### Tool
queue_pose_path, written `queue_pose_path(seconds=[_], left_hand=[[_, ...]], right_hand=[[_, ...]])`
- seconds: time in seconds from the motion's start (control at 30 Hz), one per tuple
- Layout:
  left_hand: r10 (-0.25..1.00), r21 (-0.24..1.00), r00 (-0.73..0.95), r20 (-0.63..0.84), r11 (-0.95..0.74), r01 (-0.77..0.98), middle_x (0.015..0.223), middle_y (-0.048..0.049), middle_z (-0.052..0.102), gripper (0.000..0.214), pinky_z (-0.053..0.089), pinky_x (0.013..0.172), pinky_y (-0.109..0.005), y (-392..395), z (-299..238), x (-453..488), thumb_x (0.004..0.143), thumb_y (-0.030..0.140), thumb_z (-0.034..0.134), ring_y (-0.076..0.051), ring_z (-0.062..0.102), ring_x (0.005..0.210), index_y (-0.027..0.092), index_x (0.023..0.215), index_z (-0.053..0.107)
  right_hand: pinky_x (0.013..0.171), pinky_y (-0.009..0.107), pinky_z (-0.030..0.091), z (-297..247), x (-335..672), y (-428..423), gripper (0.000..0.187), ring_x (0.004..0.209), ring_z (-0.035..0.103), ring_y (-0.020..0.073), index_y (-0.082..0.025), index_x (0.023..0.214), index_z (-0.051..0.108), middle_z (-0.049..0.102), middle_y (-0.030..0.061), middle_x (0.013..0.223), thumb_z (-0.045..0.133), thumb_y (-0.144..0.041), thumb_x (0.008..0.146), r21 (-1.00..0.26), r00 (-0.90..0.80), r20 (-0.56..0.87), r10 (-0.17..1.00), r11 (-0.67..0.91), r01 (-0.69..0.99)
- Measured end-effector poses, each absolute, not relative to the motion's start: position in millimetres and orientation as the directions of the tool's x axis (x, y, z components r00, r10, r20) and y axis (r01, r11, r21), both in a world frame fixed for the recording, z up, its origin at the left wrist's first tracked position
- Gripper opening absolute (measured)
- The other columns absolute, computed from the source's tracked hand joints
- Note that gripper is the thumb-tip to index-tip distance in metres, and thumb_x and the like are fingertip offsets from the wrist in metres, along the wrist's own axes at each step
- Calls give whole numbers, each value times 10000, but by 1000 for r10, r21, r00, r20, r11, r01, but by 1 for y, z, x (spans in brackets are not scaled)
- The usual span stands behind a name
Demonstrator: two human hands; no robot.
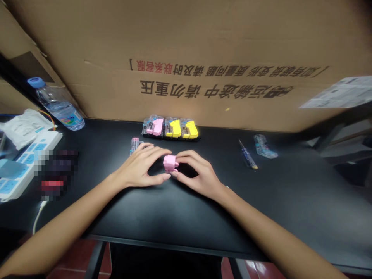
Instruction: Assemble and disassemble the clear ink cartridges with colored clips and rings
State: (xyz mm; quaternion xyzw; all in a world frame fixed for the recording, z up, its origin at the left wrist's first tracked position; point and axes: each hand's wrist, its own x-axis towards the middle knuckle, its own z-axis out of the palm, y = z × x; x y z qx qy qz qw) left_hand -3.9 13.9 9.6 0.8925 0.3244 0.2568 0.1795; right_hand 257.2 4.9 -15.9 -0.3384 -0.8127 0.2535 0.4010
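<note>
A small pink plastic part (169,163) is held just above the black table, between the fingertips of both hands. My left hand (143,164) comes at it from the left, index fingertip at its top edge and thumb at its lower edge. From the right, the thumb and index finger of my right hand (200,172) pinch it, hiding its right end. Partly behind my left hand lies a clear plastic piece with a pink end (135,144). Farther back, a black holder (174,138) bears several clear casings, with a pink part (155,127) and yellow parts (173,129) on them.
A screwdriver (248,154) and a clear plastic casing (265,146) lie to the right. A water bottle (62,106), a white power strip (31,164) and a white plastic bag (26,128) are on the left. A large cardboard sheet (203,42) rises behind the table (162,217).
</note>
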Motion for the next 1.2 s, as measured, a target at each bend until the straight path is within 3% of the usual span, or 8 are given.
queue_pose_path(seconds=[0.17,0.37,0.47,0.63,0.9,1.07,1.2], left_hand=[[664,414,639,387,-745,523,1531,-166,645,757,441,1184,-520,13,12,-2,941,509,758,-337,662,1333,221,1587,489],[647,385,650,398,-761,522,1394,-137,736,647,448,1164,-502,13,9,-1,941,506,759,-315,701,1277,205,1484,575],[663,365,638,393,-749,554,1378,-137,745,619,431,1176,-503,15,9,-4,935,496,749,-314,708,1263,191,1452,597],[688,333,619,380,-726,602,1360,-137,752,607,426,1162,-498,18,8,-6,939,498,731,-312,714,1241,179,1440,606],[703,327,617,354,-711,622,1366,-142,744,623,412,1174,-499,20,5,-8,944,517,726,-318,704,1255,168,1446,609],[712,327,613,343,-702,633,1382,-135,743,609,405,1192,-506,20,4,-8,952,509,718,-318,704,1264,182,1456,616],[716,324,615,329,-698,639,1388,-136,742,612,407,1197,-506,20,4,-7,953,509,717,-319,706,1264,176,1456,621]], right_hand=[[862,479,586,-14,253,5,111,911,719,277,-278,963,755,786,77,988,749,-386,988,-747,-394,419,818,557,362],[893,475,554,-11,253,5,180,927,708,271,-280,962,761,783,69,995,675,-415,1044,-752,-434,388,813,552,361],[924,482,542,-10,261,11,198,978,702,282,-279,1038,765,779,79,1039,608,-391,1080,-708,-403,382,832,543,451],[939,517,553,-19,280,25,194,1010,683,308,-267,1147,778,746,105,1091,661,-388,1049,-585,-389,332,859,511,630],[909,492,574,-22,282,26,202,990,689,304,-257,1104,778,734,115,1069,595,-339,1081,-472,-522,294,801,596,649],[894,443,566,-18,278,21,124,998,680,278,-241,1077,733,721,91,1045,642,-322,1053,-555,-527,233,818,556,618],[903,429,558,-17,278,20,188,978,669,260,-233,1147,733,711,85,1046,672,-370,1034,-619,-464,159,871,454,641]])
